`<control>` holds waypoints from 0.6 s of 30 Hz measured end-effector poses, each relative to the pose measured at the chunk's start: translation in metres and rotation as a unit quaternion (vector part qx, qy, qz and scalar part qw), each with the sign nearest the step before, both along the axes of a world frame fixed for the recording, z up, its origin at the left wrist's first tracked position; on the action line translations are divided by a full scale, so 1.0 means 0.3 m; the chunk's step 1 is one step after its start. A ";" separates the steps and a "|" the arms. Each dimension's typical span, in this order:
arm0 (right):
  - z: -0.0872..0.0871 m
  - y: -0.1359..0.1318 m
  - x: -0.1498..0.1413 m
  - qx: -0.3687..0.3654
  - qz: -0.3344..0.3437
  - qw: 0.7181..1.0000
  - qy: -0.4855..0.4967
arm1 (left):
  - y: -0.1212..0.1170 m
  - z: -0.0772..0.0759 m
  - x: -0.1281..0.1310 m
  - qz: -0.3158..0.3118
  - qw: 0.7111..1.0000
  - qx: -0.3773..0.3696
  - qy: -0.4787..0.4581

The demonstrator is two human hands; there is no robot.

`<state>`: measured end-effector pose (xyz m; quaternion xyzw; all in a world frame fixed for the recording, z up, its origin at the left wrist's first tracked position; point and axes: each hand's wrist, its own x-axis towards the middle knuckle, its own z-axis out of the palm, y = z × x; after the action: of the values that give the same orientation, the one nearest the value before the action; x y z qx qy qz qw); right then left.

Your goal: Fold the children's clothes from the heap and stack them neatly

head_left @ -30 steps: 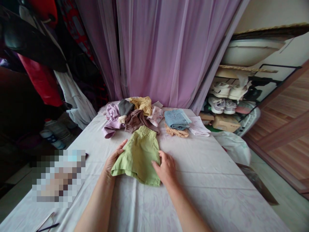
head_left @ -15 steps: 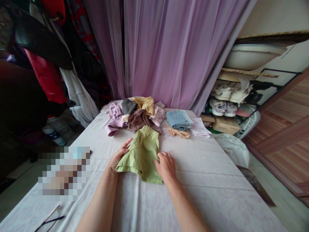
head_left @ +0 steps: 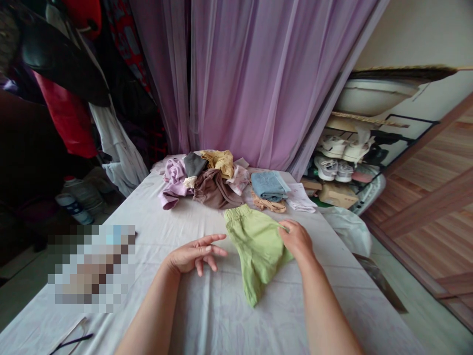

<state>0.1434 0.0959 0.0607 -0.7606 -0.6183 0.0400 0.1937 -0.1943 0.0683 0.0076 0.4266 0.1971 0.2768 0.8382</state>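
One table [head_left: 207, 315] fills the foreground, its whitish cloth creased and faintly patterned; beyond it hang the long, sheer folds of a purple curtain [head_left: 236, 74]. On a rack to the right sits one smooth, rounded pale basin [head_left: 377, 97]. At the table's far end lies a loose heap of at least five soft, crumpled garments: one brown [head_left: 216, 190], one lilac [head_left: 174, 172], one yellow [head_left: 219, 161], one dark grey [head_left: 194, 163] and one pale pink, patterned piece [head_left: 239, 178]. One pair of green shorts [head_left: 258, 241] lies on the table in front of the heap, wrinkled and slanted, its gathered waistband toward the far left. Two bare hands flank it: the right hand [head_left: 297, 239] grasps the shorts' right edge between thumb and fingers, while the left hand [head_left: 195, 254] is released, fingers spread, just beside them. Three folded pieces sit right of the heap: one blue denim-like piece [head_left: 269, 186] on one tan piece [head_left: 269, 202], and one white printed piece [head_left: 301, 198] beside them. The rack holds four shoes [head_left: 332, 146], two whitish and two greyish. One thin-framed pair of glasses [head_left: 72, 339] lies at the near left.
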 end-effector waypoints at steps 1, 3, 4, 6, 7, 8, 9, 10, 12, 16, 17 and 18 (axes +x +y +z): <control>0.005 -0.008 -0.008 0.004 0.001 1.000 -0.007 | 0.003 0.000 0.000 0.008 1.000 -0.002 -0.005; 0.027 -0.031 -0.059 -0.002 0.003 1.000 -0.003 | 0.010 -0.002 0.001 0.036 0.999 -0.006 -0.017; 0.045 -0.045 -0.102 -0.014 0.003 1.000 0.008 | 0.014 -0.003 0.003 0.058 0.998 -0.008 -0.022; 0.084 -0.076 -0.215 -0.025 0.053 0.998 0.039 | 0.022 -0.005 0.007 0.112 0.993 -0.016 -0.029; 0.101 -0.092 -0.281 -0.021 0.098 0.993 0.069 | 0.026 -0.005 0.008 0.140 0.989 -0.021 -0.033; 0.114 -0.109 -0.349 -0.020 0.145 0.983 0.106 | 0.029 -0.006 0.009 0.166 0.985 -0.025 -0.039; 0.120 -0.125 -0.416 -0.012 0.186 0.972 0.146 | 0.031 -0.006 0.008 0.189 0.980 -0.028 -0.046; 0.121 -0.139 -0.477 -0.010 0.221 0.957 0.187 | 0.032 -0.006 0.005 0.207 0.976 -0.031 -0.053; 0.108 -0.159 -0.566 -0.039 0.300 0.910 0.284 | 0.032 -0.004 -0.007 0.224 0.971 -0.049 -0.061; 0.058 -0.130 -0.541 -0.082 0.322 0.854 0.401 | 0.031 0.016 -0.033 0.275 0.957 -0.085 -0.045; 0.046 -0.108 -0.495 -0.058 0.286 0.874 0.388 | 0.032 0.024 -0.034 0.294 0.951 -0.085 -0.039; 0.035 -0.080 -0.440 -0.028 0.240 0.902 0.358 | 0.033 0.032 -0.033 0.308 0.947 -0.084 -0.032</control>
<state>0.0116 0.0719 0.0712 -0.5284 -0.6703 0.3718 0.3651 -0.2042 0.0781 0.0172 0.2643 0.3141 0.5176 0.7507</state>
